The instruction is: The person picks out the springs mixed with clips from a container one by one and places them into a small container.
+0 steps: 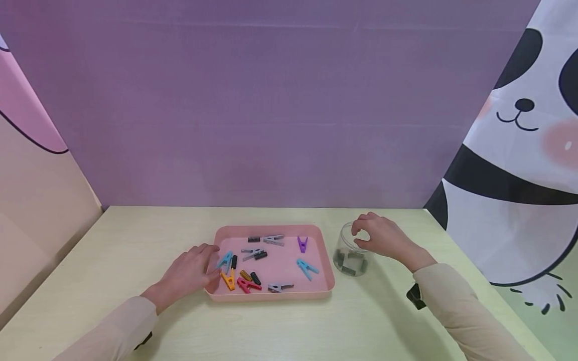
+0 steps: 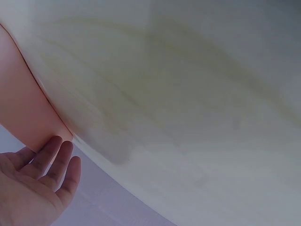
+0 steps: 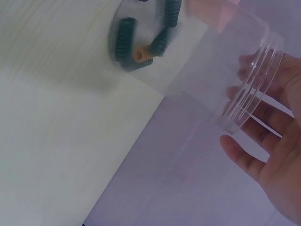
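My left hand rests at the left rim of a pink tray, thumb and fingers spread along it. In the left wrist view its loosely bent fingers lie against the tray's outer wall. My right hand is at the mouth of a clear jar, thumb and index finger apart in a C shape with nothing seen between them. Dark spring-like coils lie at the jar's bottom, with a blurred orange-brown piece among them. The jar stands upright right of the tray.
In the tray are small clothespins, including a purple one, a light blue one, a red one and a yellow one. Black coils and a brown coil lie among them. Behind the pale table hangs a purple backdrop.
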A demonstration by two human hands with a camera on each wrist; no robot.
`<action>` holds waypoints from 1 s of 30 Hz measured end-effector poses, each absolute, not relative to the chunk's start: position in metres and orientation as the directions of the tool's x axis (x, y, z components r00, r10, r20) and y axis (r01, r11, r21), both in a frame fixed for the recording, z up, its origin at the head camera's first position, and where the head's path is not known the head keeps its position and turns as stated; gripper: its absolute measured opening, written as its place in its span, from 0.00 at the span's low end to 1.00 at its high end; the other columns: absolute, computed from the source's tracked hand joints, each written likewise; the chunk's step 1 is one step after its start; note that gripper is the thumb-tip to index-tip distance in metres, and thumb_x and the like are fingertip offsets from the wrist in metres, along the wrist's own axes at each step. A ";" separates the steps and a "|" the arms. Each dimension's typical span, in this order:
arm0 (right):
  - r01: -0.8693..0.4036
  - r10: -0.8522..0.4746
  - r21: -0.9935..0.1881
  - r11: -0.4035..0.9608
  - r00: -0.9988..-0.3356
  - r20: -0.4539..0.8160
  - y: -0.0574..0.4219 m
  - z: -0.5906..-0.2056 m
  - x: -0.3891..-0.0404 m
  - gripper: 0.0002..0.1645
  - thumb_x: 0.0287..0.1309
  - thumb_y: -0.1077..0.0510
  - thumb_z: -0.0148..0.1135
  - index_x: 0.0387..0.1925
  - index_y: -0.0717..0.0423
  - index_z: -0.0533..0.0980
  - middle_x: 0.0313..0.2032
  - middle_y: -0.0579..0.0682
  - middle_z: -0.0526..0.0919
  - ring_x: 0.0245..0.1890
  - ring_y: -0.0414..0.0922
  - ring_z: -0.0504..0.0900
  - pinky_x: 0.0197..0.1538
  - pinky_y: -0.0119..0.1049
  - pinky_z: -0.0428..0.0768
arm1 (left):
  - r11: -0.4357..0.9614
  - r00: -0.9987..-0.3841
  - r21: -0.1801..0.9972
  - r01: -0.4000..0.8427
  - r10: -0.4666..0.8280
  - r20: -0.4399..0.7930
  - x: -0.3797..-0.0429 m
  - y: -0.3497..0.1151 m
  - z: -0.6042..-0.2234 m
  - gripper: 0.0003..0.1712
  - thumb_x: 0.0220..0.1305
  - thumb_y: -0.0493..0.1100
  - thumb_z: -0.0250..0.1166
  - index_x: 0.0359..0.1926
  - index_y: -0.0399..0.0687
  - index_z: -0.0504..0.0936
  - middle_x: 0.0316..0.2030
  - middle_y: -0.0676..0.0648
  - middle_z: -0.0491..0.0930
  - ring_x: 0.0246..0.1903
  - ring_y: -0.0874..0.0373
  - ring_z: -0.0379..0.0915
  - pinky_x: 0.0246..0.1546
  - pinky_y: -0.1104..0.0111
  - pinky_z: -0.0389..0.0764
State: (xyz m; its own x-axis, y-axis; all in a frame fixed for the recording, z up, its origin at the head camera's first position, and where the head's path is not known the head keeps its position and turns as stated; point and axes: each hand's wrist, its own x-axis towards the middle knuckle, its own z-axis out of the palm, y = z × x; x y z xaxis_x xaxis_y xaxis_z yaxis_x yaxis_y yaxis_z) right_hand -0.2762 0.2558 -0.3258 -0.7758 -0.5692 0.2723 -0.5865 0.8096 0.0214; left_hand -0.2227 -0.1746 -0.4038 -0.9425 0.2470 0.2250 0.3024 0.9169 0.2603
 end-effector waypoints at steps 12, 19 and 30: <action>-0.601 -0.585 0.037 0.798 -0.759 0.285 0.255 -0.321 -0.279 0.08 0.44 0.60 0.67 0.30 0.52 0.78 0.32 0.45 0.79 0.33 0.45 0.75 0.33 0.39 0.76 | 0.916 -0.947 0.271 0.297 0.246 0.208 -0.226 -0.175 -0.406 0.32 0.52 0.52 0.64 0.56 0.42 0.70 0.53 0.42 0.73 0.52 0.45 0.70 0.51 0.51 0.73; -0.620 -0.595 0.030 0.784 -0.738 0.318 0.249 -0.312 -0.282 0.08 0.44 0.59 0.67 0.30 0.51 0.78 0.33 0.45 0.79 0.34 0.44 0.77 0.35 0.40 0.77 | 0.914 -0.945 0.272 0.300 0.247 0.214 -0.228 -0.176 -0.408 0.32 0.51 0.52 0.64 0.55 0.42 0.71 0.52 0.42 0.74 0.51 0.46 0.71 0.51 0.51 0.73; -0.673 -0.640 0.052 0.738 -0.674 0.369 0.227 -0.309 -0.281 0.07 0.45 0.59 0.66 0.30 0.50 0.78 0.32 0.44 0.79 0.34 0.43 0.76 0.36 0.38 0.77 | 0.919 -0.947 0.262 0.295 0.245 0.207 -0.228 -0.175 -0.407 0.33 0.51 0.52 0.64 0.56 0.42 0.70 0.52 0.42 0.74 0.51 0.46 0.71 0.51 0.52 0.74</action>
State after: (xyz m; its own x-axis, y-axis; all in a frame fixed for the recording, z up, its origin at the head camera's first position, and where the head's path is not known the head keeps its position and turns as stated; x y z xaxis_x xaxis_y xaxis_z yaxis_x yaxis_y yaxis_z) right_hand -0.2814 0.2265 -0.3088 -0.6739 -0.6399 0.3693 -0.6725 0.7383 0.0520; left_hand -0.2275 -0.1750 -0.4070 -0.9471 0.2453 0.2070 0.2952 0.9188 0.2620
